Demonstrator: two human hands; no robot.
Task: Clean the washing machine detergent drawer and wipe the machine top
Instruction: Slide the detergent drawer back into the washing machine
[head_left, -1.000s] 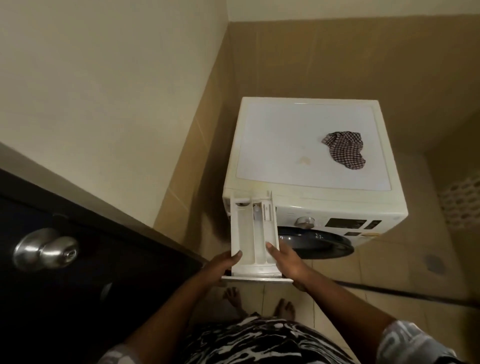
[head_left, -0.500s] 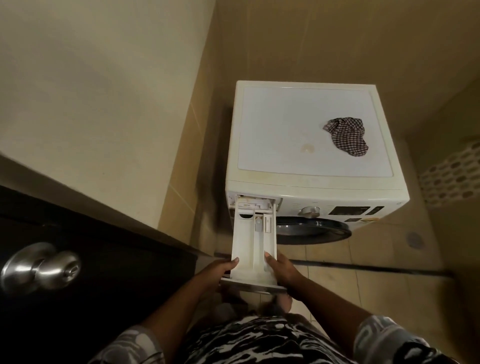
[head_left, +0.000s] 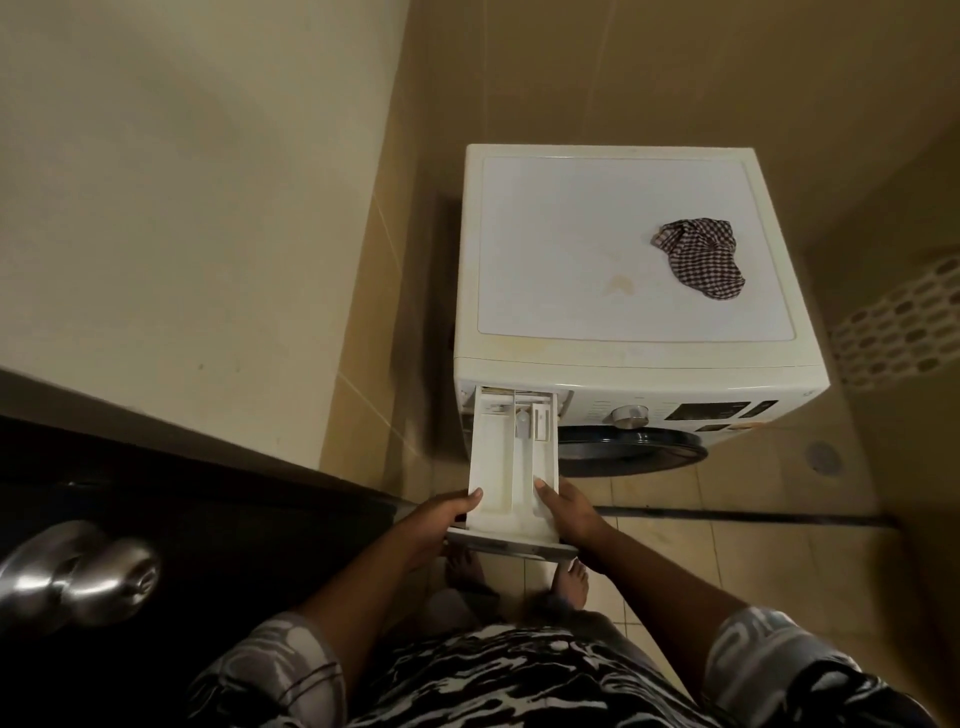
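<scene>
Through the head camera I see the detergent drawer (head_left: 511, 467) sticking far out of the slot at the front left of the washing machine (head_left: 639, 371), its far end at the opening. The left hand (head_left: 441, 519) grips the drawer's near left wall, thumb on top. The right hand (head_left: 569, 512) grips the near right wall likewise. A checked cloth (head_left: 701, 258) lies crumpled on the machine top (head_left: 561, 234), towards its right, near a yellowish stain (head_left: 621, 283). A metal doorknob (head_left: 78, 571) sits near left.

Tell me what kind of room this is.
Probably a home laundry corner or bathroom: a front-loading washing machine with its detergent drawer pulled out, tiled floor, and a knobbed door beside it.
</scene>
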